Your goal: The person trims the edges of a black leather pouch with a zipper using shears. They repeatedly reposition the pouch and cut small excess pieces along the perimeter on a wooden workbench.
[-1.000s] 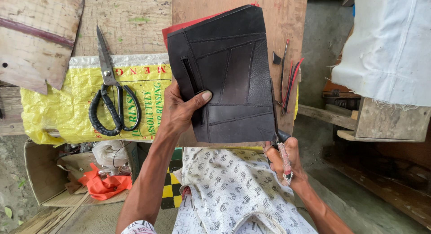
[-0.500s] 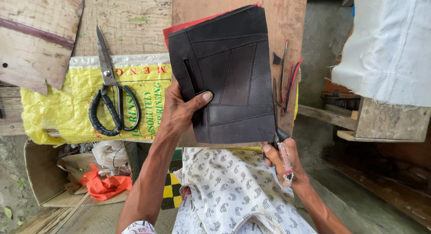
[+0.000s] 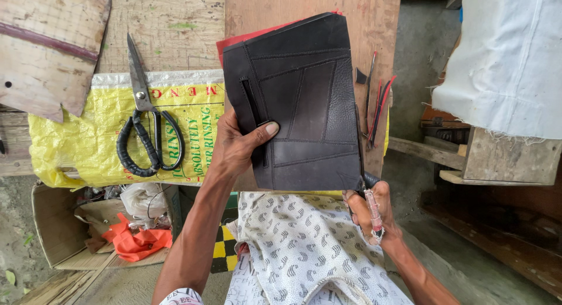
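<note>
The left hand [image 3: 237, 150] grips a stitched black leather panel [image 3: 298, 103] by its left edge, thumb pressed on top, holding it up over a wooden board [image 3: 374, 24]. The right hand [image 3: 369, 214] is closed around a clear-handled cutting tool [image 3: 373, 208] at the panel's lower right corner. A slip there could gouge the leather or nick a finger. Black-handled scissors [image 3: 146, 126] lie on a yellow sack [image 3: 88, 135] to the left; leather trimmings [image 3: 377, 103] sit just right.

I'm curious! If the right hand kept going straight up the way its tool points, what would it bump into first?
Probably the thin scraps by the black leather panel; the right hand holds a tool along its right edge. Depth is unclear.
</note>
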